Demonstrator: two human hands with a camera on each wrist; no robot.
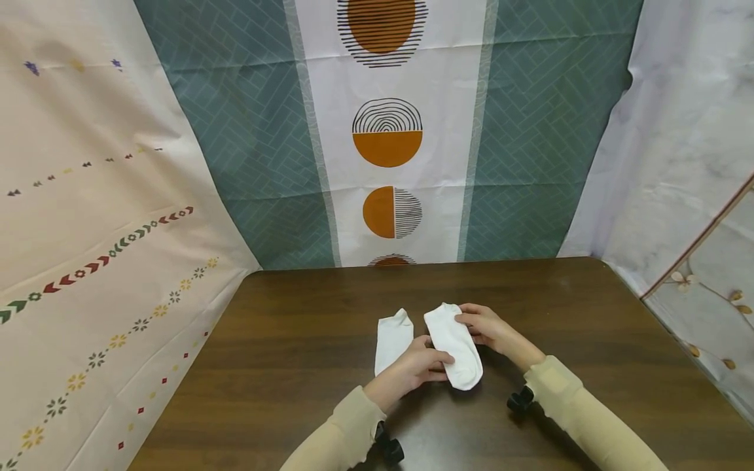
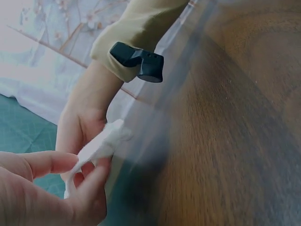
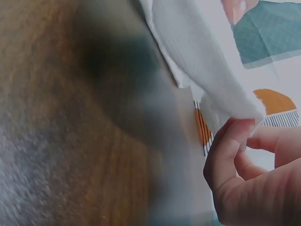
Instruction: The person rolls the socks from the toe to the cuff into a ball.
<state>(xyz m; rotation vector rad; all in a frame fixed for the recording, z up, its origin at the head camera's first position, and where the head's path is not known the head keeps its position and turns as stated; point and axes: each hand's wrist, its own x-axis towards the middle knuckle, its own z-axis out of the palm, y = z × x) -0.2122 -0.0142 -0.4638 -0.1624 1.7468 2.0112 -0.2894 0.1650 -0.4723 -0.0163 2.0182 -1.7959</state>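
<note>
A white sock [image 1: 450, 330] is held just above the table between both hands. My left hand [image 1: 421, 363] pinches its left edge, thumb on top. At the opposite side, near the upper end, my right hand [image 1: 485, 327] grips the edge between thumb and fingers. From the left wrist, the sock [image 2: 103, 141] appears nearly edge-on, thin and flat. The right wrist view has the sock [image 3: 197, 52] stretching up from the pinching fingertips [image 3: 242, 126]. A second white sock [image 1: 393, 340] lies flat on the table to the left, partly hidden behind my left hand.
The dark brown wooden table [image 1: 283, 373] runs back to a green and white patterned curtain [image 1: 389, 85]. Pale cloths hang on the left [image 1: 118, 196] and right [image 1: 677, 163]. Black wrist cameras [image 1: 389, 448] sit beneath both forearms.
</note>
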